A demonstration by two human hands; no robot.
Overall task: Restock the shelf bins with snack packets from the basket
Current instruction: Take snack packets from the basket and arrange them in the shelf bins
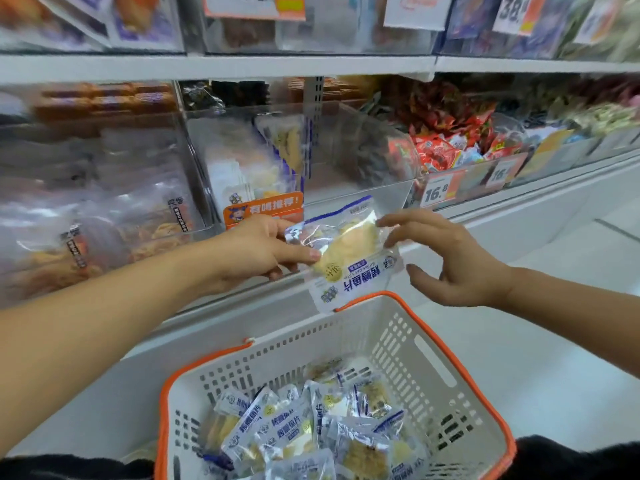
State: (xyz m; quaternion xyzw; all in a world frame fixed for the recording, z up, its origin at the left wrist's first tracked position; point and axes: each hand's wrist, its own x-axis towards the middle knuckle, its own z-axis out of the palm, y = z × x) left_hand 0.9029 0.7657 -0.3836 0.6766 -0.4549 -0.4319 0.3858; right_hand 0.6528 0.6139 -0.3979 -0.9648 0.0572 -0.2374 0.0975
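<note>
Head view looks down over a white basket with orange rim (460, 372), still well stocked with blue-and-white snack packets (294, 431) — so much of the restocking looks left to do. One packet (349, 251) is held up above the basket's far edge, just in front of the clear shelf bin (363, 188) it probably belongs in; that bin already holds a stack of similar packets toward its left side, with open space to the right. The left hand (259, 251) pinches the packet's left edge between thumb and fingers. The right hand (450, 258) has its fingers spread and relaxed, fingertips at or just touching the packet's upper right corner — motion blur makes the contact hard to judge.

Readable writing: an orange tag (263, 209) on the bin front has Chinese characters ending in an exclamation mark, and a price label (438, 192) on the neighbouring bin of red packets reads 16.8. A tag further up shows 38. The packet's blue print is upside down here and I cannot read it surely.
</note>
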